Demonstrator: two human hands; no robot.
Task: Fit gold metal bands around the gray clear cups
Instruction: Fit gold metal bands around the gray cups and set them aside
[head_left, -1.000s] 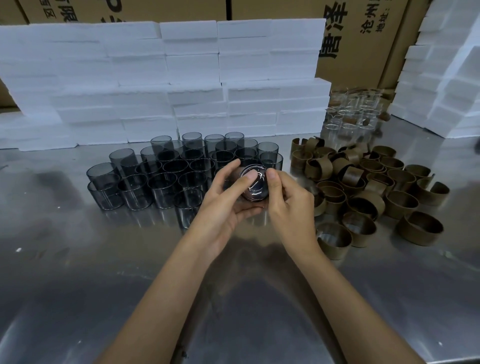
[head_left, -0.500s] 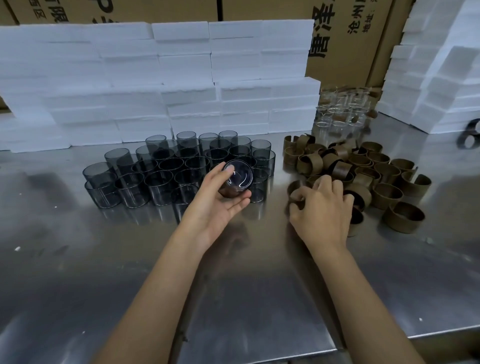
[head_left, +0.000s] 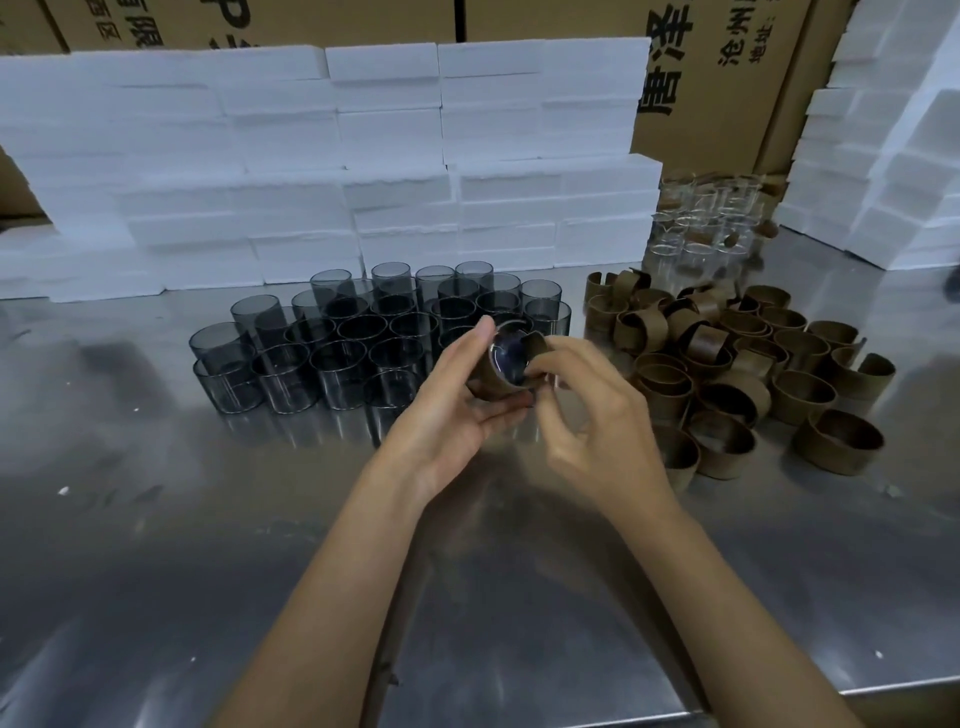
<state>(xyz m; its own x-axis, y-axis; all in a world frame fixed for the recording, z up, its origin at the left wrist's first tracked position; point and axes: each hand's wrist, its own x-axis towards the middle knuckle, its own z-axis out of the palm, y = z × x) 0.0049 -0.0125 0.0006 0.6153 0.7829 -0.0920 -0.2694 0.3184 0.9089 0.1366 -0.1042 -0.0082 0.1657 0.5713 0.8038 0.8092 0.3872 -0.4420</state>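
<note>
Left hand (head_left: 457, 410) grips a gray cup (head_left: 506, 358) above the worktop (head_left: 156, 545), right hand (head_left: 587, 415) fingers pinching a gold band (head_left: 535, 347) partly round it; many bare cups (head_left: 332, 338) and loose bands (head_left: 737, 364) remain.

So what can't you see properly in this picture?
Head view only:
- Gray clear cup held by the left hand: its far side is hidden by fingers and a gold metal band.
- Band's open ends: the right hand covers one.
- Clear glass cups at the back: too blurred to count.
- Cardboard box print: cut off.
</note>
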